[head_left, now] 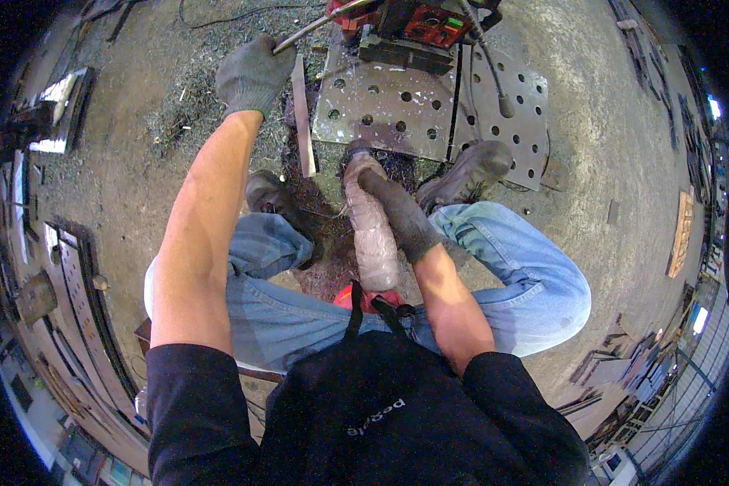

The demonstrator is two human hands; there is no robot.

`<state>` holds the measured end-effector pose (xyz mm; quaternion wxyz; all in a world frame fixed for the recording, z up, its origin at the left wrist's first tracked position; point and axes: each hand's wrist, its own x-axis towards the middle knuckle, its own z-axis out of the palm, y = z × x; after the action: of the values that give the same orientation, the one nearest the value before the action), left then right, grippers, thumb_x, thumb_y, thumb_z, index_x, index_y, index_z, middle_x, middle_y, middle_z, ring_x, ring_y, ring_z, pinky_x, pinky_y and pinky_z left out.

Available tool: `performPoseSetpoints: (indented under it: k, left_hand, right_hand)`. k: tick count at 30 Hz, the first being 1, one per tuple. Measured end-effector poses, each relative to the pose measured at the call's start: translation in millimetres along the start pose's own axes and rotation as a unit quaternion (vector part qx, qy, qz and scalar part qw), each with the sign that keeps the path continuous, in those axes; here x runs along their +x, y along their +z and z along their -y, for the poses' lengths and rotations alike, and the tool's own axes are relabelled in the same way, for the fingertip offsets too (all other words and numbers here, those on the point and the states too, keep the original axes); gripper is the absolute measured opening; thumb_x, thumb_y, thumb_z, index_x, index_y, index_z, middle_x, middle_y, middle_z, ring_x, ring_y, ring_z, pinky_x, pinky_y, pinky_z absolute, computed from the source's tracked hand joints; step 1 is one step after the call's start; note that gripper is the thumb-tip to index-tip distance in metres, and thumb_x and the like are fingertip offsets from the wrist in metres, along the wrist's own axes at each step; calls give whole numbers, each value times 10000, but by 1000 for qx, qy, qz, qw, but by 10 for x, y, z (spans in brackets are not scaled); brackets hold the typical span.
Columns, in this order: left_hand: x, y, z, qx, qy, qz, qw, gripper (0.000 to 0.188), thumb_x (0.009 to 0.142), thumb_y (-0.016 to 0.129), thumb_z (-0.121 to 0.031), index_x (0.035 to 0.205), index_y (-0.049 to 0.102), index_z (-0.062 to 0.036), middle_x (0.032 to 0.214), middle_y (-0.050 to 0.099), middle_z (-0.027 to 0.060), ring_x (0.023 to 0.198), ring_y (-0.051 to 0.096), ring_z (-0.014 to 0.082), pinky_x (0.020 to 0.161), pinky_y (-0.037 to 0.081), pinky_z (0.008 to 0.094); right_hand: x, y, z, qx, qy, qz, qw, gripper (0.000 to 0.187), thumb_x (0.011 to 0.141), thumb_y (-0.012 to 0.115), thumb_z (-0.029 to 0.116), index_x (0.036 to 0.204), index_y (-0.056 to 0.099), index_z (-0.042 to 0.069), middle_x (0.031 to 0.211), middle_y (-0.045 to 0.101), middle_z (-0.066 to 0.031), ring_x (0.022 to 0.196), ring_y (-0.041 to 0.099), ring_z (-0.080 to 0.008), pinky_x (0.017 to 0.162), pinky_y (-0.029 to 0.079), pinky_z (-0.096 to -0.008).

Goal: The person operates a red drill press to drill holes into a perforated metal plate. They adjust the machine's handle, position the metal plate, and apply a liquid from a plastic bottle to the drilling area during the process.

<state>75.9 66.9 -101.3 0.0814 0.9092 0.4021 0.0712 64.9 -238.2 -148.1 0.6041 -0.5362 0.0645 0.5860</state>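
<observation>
My left hand (pixel 257 74), in a dark knit work glove, is closed round a metal lever (pixel 312 28). That lever runs up to a red and black machine (pixel 429 28), which looks like a magnetic drill with a small control panel. The machine stands on a steel plate (pixel 381 101) with rows of round holes. Between my knees, my gloved right hand (pixel 401 215) grips a large clear plastic bottle (pixel 368 243) from its right side. The bottle's narrow dark end points at the plate's near edge. Behind its wide end a red thing (pixel 368 298) shows only in part.
A second holed plate (pixel 506 113) lies on the right, with a dark cable (pixel 494 73) hanging over it. Metal shavings (pixel 178 97) cover the floor at left. A flat metal strip (pixel 302 121) lies by the first plate, and my boots (pixel 466 174) flank its near edge.
</observation>
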Motion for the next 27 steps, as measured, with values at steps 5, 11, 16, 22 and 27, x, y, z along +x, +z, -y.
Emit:
performPoseSetpoints:
  k: [5,11,16,22,27]
  left_hand:
    - [-16,-24,-8,-15,-10,9,1000,438,861,587,-559,1069,751,-209,987,739,177,955,705,396,820,554,495]
    - [-11,-133,0,-28,9,67,997,470,876,567,-549,1099,743,-175,1042,728,198,1013,694,399,873,545,509]
    - [109,-312,54,29,110,164,980,462,915,529,-478,1110,738,-115,1115,710,214,1031,686,413,925,536,509]
    - [323,-233,115,-6,169,216,962,490,913,520,-451,1058,744,-40,1114,690,275,1026,687,424,939,528,519]
    - [352,-23,248,-77,130,196,969,460,921,609,-467,1030,740,-40,1015,707,276,962,693,440,855,540,530]
  right_hand:
    - [8,7,-26,55,-2,4,998,344,1005,607,362,1203,655,85,1021,669,6,861,627,-89,777,522,-262]
    - [-28,44,34,3,-7,11,1000,339,999,606,368,1178,665,87,968,674,8,818,622,-86,747,522,-265]
    - [21,60,40,-150,14,-27,988,331,1002,597,373,1132,671,79,910,674,-6,741,623,-97,687,528,-270]
    - [189,-224,-211,-111,5,-35,993,326,1003,608,380,1123,672,85,910,682,-22,743,643,-122,660,538,-268]
    - [65,-20,-84,-4,21,-47,999,315,1001,624,371,1152,665,98,924,683,-16,749,646,-130,669,540,-271]
